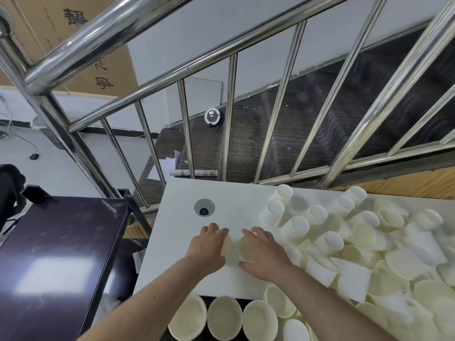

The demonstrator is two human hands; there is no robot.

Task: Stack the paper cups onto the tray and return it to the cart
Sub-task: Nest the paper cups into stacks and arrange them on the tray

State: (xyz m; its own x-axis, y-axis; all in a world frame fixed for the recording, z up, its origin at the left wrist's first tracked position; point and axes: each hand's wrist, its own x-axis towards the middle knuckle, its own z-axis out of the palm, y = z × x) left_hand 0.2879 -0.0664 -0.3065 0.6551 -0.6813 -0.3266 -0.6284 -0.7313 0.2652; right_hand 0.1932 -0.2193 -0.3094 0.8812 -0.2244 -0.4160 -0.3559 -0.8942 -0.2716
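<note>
While a dark glossy cart top [56,254] is sitting at the near left, just beside the white table [187,193], both hands are working close together on the table's bare left part. A round grey cable port [204,207] is lying in the tabletop just beyond them. The left hand [208,244] is curling its fingers round a paper cup [226,244] lying on its side, of which only a sliver is showing past the fingers. Just to its right, the right hand [264,254] is gripping a second paper cup [247,248], also on its side, with its open mouth facing the left cup; the two cups are lying mouth to mouth, near each other but not plainly touching. Along the near edge, a row of open cups [224,316] is standing mouth up below the table's rim; whether a tray is lying beneath them cannot be told. Farther right, a loose pile of paper cups [357,242] is covering the table, some upside down, some tipped over, some nested. Beyond the table, a steel railing [231,114] is crossing in front of a dark floor.
</note>
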